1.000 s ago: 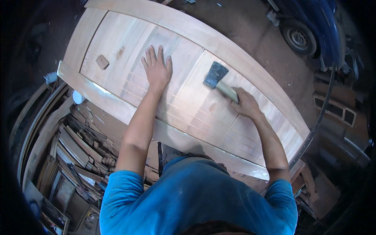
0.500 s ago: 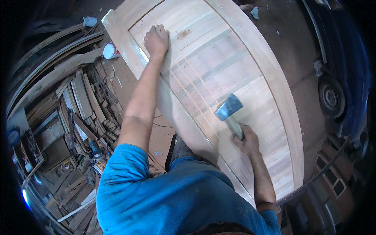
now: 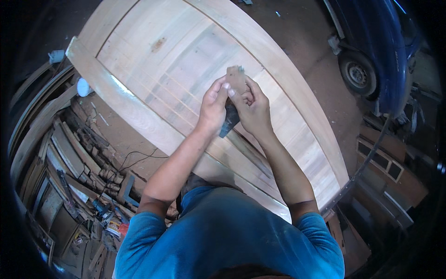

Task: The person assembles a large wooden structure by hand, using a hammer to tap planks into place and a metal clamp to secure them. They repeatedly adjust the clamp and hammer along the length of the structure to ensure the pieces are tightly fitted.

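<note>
Both hands meet over a pale wooden door panel (image 3: 186, 35). My left hand (image 3: 214, 104) and my right hand (image 3: 253, 107) pinch a small flat brown piece (image 3: 236, 78) between thumbs and fingers. Its far end looks ragged and dark; whether it is wood or folded paper I cannot tell. Below the hands, between my wrists, a hatchet (image 3: 227, 124) shows its dark head, partly hidden by the hands. Its handle appears to run toward me over the panel. Several thin light lines cross the boards left of the hands.
Offcuts and boards (image 3: 69, 144) are heaped on the floor at left, with a white bucket (image 3: 83, 87) near the panel's edge. A black cable (image 3: 139, 156) trails on the floor. At right stand a blue vehicle (image 3: 378, 56) and a wooden frame (image 3: 381, 158).
My left hand has come from the panel's far left to the middle with the small brown piece. My right hand has let go of the hatchet and joined it. The view has shifted right.
</note>
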{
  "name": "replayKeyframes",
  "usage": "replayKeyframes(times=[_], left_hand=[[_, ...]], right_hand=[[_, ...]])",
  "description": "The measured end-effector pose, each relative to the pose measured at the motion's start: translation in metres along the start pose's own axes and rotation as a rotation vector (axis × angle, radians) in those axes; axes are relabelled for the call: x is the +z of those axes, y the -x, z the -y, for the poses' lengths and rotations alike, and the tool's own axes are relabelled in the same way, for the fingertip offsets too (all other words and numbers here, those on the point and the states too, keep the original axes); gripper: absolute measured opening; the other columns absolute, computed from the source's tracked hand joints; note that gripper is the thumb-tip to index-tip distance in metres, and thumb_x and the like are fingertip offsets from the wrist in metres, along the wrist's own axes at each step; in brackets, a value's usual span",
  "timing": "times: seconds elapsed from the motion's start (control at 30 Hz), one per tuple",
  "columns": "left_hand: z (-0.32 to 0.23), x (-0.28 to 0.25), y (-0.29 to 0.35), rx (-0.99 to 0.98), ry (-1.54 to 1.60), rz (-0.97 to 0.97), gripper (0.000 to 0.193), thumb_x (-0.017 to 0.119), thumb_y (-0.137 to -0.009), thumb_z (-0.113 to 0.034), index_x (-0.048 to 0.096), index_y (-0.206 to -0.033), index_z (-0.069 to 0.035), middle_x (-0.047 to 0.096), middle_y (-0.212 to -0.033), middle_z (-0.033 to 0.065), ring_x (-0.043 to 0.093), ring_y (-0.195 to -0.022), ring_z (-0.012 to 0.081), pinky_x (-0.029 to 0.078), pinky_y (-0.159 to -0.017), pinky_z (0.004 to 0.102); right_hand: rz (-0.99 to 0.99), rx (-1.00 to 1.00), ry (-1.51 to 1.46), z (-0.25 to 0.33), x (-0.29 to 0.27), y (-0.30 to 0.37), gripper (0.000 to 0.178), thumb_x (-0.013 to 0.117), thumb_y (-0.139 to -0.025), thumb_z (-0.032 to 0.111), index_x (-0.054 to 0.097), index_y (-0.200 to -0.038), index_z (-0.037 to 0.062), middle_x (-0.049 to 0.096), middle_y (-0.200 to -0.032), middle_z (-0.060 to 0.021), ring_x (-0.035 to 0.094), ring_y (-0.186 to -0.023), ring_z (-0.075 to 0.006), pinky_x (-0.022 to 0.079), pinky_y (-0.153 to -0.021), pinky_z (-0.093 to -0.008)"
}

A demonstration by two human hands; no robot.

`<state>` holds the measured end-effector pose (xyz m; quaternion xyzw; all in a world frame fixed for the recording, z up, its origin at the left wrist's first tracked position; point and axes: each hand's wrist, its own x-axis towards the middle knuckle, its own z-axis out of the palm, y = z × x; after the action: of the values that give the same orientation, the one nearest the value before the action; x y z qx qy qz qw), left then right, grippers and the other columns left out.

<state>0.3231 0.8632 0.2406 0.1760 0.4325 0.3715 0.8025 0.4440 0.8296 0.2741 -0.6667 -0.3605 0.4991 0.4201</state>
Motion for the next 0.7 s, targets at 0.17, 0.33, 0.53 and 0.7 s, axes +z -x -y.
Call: replayKeyframes(times=[0.17,0.33,0.53,0.7], left_hand=[[0.037,-0.049,-0.003,0.437,-0.645,-0.073,0.031,0.061,-0.101,-0.017,0.064,-0.128,-0.003,0.062,-0.126,0.0145,0.057,-0.123,0.024,0.047,-0.105,0.036],[-0.022,-0.143,0.013,0.723,-1.454,-0.435,0.035,0.067,-0.095,-0.024,0.067,-0.126,-0.007,0.053,-0.14,0.0218,0.048,-0.134,0.0368,0.033,-0.116,0.0496],[-0.04,-0.22,0.019,0.731,-1.796,-0.739,0.044,0.066,-0.096,-0.031,0.063,-0.134,-0.009,0.051,-0.143,0.021,0.045,-0.135,0.0387,0.027,-0.117,0.0529],[-0.037,-0.227,0.009,0.748,-1.801,-0.734,0.047,0.064,-0.097,-0.036,0.061,-0.136,-0.01,0.052,-0.144,0.0167,0.042,-0.138,0.0365,0.025,-0.118,0.0536]], right_hand=[[-0.136,-0.004,0.25,-0.062,-0.036,-0.006,0.047,0.074,-0.093,0.016,0.058,-0.133,-0.0038,0.067,-0.103,-0.0151,0.065,-0.088,-0.0179,0.053,-0.075,-0.0324],[-0.321,-0.333,0.934,-0.079,-0.111,-0.017,0.038,0.074,-0.092,0.016,0.066,-0.126,0.001,0.062,-0.092,-0.0135,0.061,-0.076,-0.0239,0.05,-0.069,-0.0367],[-0.256,-0.456,1.03,-0.095,-0.117,-0.048,0.035,0.075,-0.092,0.017,0.069,-0.123,0.003,0.056,-0.085,-0.0109,0.058,-0.068,-0.0214,0.048,-0.062,-0.0346],[-0.252,-0.461,1.102,-0.082,-0.076,-0.085,0.031,0.072,-0.093,0.02,0.068,-0.119,0.0031,0.059,-0.094,-0.0153,0.065,-0.075,-0.0309,0.054,-0.066,-0.0413]])
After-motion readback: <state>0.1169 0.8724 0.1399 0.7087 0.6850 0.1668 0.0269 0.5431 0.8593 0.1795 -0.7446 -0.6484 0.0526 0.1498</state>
